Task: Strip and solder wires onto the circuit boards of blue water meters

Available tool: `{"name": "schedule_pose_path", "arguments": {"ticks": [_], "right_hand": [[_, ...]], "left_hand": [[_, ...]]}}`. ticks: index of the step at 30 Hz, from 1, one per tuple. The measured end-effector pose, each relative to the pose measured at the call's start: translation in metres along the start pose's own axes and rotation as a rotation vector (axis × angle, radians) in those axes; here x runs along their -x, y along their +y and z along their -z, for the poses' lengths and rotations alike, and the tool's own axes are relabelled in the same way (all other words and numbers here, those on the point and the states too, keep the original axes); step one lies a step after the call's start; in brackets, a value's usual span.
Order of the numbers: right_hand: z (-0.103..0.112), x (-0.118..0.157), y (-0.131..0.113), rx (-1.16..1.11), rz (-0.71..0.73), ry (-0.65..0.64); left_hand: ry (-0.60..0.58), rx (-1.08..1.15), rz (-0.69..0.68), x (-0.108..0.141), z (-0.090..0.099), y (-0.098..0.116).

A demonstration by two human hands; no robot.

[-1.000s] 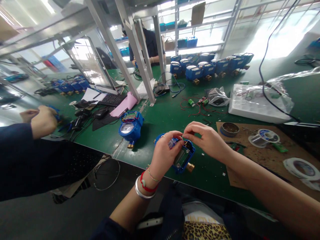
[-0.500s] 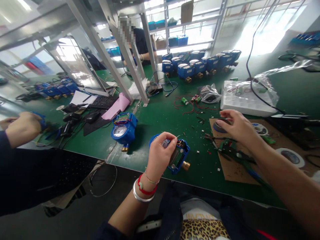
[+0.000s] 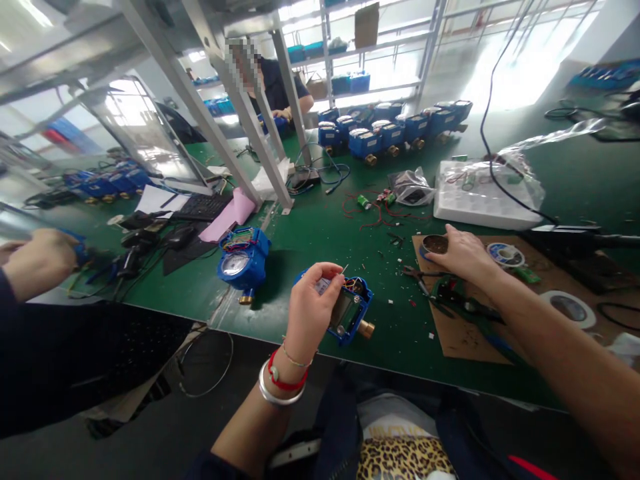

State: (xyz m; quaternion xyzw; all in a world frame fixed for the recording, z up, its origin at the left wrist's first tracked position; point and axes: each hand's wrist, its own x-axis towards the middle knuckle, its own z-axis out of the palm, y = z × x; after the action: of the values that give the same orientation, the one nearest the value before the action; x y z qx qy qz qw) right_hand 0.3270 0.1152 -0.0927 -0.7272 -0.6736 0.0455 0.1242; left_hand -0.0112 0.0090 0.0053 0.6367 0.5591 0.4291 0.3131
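My left hand (image 3: 314,297) is closed in a pinch on a thin wire (image 3: 345,269), whose tip pokes out past the fingers. Beneath it lies a blue water meter (image 3: 357,310) with its top open, showing a display, coloured wires and a brass fitting; my fingers hide part of it. At the right, my right hand (image 3: 467,252) has its thumb and fingers around the right side of a small round tin (image 3: 435,245) with brown contents. Cutting pliers (image 3: 420,280) and a green-handled tool (image 3: 453,293) lie below that hand.
Another open blue meter (image 3: 243,263) stands to the left. A cardboard sheet (image 3: 463,340) bears a solder spool (image 3: 506,255) and a tape roll (image 3: 569,310). Behind are a white foam tray (image 3: 480,207) and several blue meters (image 3: 393,133). Co-workers sit at left and across.
My right hand has come down from above the tin to its right side, uncovering the brown contents. My left hand keeps its pinch over the meter. The whole view has shifted slightly.
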Motion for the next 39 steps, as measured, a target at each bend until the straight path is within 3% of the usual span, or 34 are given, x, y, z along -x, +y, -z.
{"name": "schedule_pose_path", "arguments": {"ticks": [4, 10, 13, 16, 31, 35, 39], "right_hand": [[0.02, 0.012, -0.029, -0.091, 0.077, 0.079], [0.075, 0.054, -0.111, -0.315, 0.57, 0.177], [0.086, 0.069, -0.14, -0.304, 0.715, 0.167], [0.087, 0.076, -0.154, -0.27, 0.807, 0.152], [0.09, 0.085, -0.169, -0.19, 0.917, 0.166], [0.088, 0.079, -0.158, -0.231, 0.79, 0.201], [0.067, 0.063, -0.124, -0.25, 0.531, 0.256]], "left_hand": [[0.004, 0.027, 0.008, 0.0, 0.0, 0.001], [0.015, 0.029, 0.016, 0.004, 0.0, 0.004], [0.026, 0.004, -0.056, 0.003, 0.0, 0.006], [0.046, -0.036, -0.15, 0.0, 0.0, 0.008], [0.062, -0.13, -0.175, 0.0, -0.006, 0.011], [0.059, -0.08, -0.151, 0.001, -0.002, 0.01], [0.03, 0.0, -0.144, 0.006, 0.001, 0.007]]}}
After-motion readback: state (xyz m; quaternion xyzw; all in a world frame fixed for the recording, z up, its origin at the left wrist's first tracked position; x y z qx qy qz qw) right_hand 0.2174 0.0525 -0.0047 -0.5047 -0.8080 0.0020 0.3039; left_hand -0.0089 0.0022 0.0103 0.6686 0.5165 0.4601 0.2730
